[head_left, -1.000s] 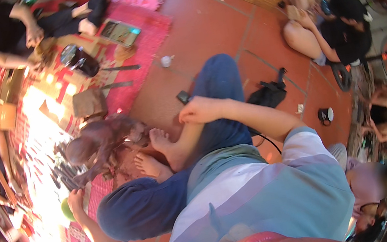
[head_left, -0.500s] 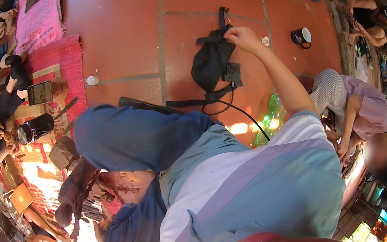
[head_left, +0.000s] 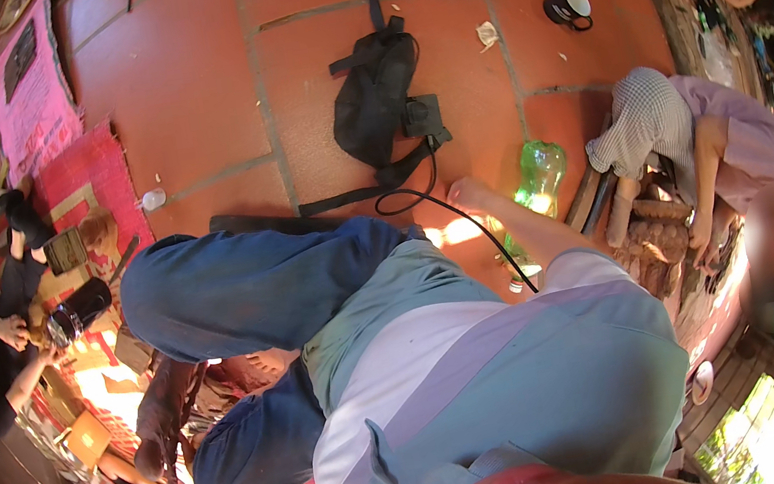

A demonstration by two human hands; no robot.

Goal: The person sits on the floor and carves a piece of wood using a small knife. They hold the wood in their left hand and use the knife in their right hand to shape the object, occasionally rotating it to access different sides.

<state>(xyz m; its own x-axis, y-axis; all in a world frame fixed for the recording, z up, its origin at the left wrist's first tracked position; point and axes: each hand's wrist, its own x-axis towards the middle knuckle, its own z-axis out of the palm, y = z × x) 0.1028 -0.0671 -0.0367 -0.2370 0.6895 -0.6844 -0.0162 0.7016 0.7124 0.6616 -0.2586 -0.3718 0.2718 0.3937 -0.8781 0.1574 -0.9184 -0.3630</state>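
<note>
One grip shows, my right hand (head_left: 468, 193), near the black cable (head_left: 481, 226) and green bottle (head_left: 541, 171), inward of the right edge of the floor (head_left: 180, 82); how closed or whether holding anything, I can't tell.

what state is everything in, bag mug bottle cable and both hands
Right hand: nothing seen in it, finger pose unclear
Left hand: out of view
Green bottle: lying on its side, partly hidden
Cable: slack, looped
Black bag: lying down, strap trailing, open or closed unclear
Black mug: uncovered, white inside showing
</note>
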